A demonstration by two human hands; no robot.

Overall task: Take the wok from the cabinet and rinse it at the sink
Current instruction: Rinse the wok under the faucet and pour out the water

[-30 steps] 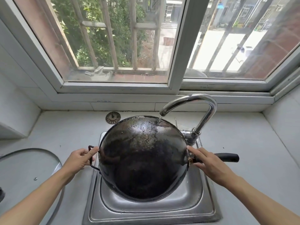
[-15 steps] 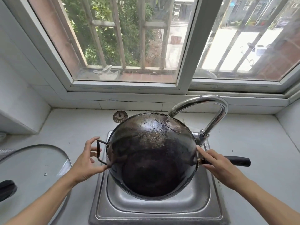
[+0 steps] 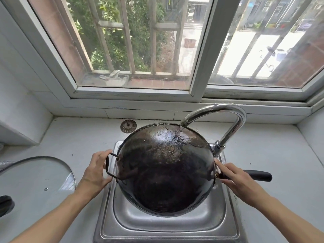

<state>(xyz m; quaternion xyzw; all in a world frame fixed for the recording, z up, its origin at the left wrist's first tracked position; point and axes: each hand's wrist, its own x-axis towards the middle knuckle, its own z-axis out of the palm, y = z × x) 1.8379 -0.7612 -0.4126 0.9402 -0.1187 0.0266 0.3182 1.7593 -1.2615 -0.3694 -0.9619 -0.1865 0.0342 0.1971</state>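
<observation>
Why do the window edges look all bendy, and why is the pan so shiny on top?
Head view: the wide-angle lens bows straight lines, so the window frame curves. Head view: daylight from the window glints off the wet upper part of the wok near the faucet. Outdoors at right looks washed out.

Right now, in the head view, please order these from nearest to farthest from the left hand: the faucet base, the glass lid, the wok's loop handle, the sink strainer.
From the left hand:
1. Loop handle, in its fingers, on the wok's left side.
2. Glass lid, on the counter to its left.
3. Sink strainer, on the counter behind the wok.
4. Faucet base, across the wok, right side.
</observation>
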